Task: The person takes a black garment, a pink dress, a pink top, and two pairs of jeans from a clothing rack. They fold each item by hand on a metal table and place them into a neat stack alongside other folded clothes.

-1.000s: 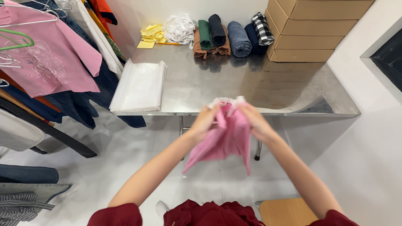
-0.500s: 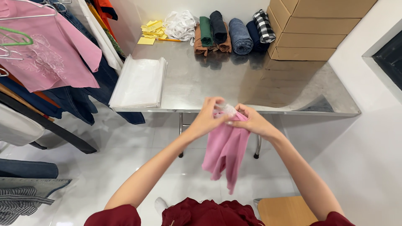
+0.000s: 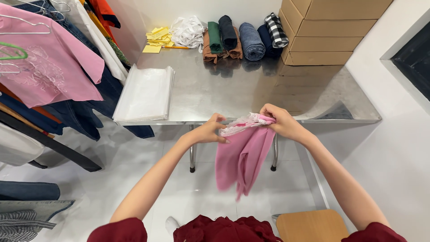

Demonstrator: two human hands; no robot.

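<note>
Steel surface (image 3: 251,96), rectangular, standing on a white floor; a clothes rail at its left carries a pink shirt (image 3: 49,62) and dark garments on hangers. Stack of three cardboard boxes (image 3: 331,29), far right corner of the surface. Pile of clear plastic bags (image 3: 145,94), flat at the near left edge. Row of rolled garments (image 3: 239,38) along the far edge, green, dark blue, brown, denim and checked, beside a white bundle (image 3: 187,30) and yellow paper slips (image 3: 156,36). Pink garment (image 3: 244,154) with a pale lace-trimmed upper edge, held in the air just in front of the surface's near edge, not resting on it; compared with a second ago, when it was bunched between the hands, it now hangs longer and straighter, its upper edge stretched level, so the work appears to have passed from gathering to spreading. Left hand (image 3: 210,131), grip closed on the trim's left end. Right hand (image 3: 278,121), grip pinching the right end.
</note>
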